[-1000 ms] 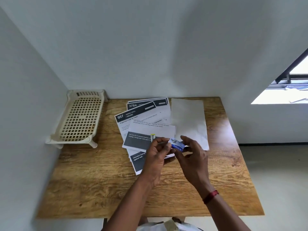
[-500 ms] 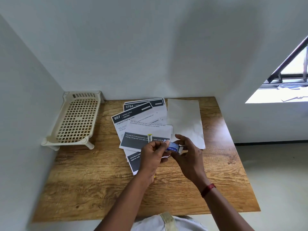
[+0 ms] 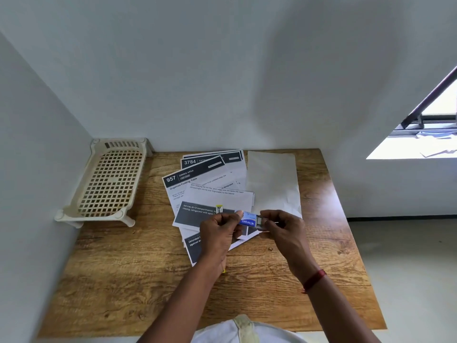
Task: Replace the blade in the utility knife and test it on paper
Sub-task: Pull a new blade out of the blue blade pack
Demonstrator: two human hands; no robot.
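Observation:
A small blue blade case (image 3: 248,221) is held between my two hands above the printed paper sheets (image 3: 212,186). My left hand (image 3: 218,237) pinches its left end with the thumb. A yellow-and-black utility knife also lies in that fist, with its tip (image 3: 219,209) poking out above the fingers and a bit of yellow showing below the palm. My right hand (image 3: 284,233) pinches the grey right end of the case (image 3: 259,222). A blank white sheet (image 3: 273,184) lies to the right of the printed ones.
A wooden table (image 3: 138,276) stands in a corner with white walls to the left and behind. A cream perforated plastic rack (image 3: 108,181) sits at its back left. The table's right edge drops to a tiled floor (image 3: 405,268).
Both hands stay over the papers with the blue case between them. The grey end of the case now shows more between my right fingers and the blue part.

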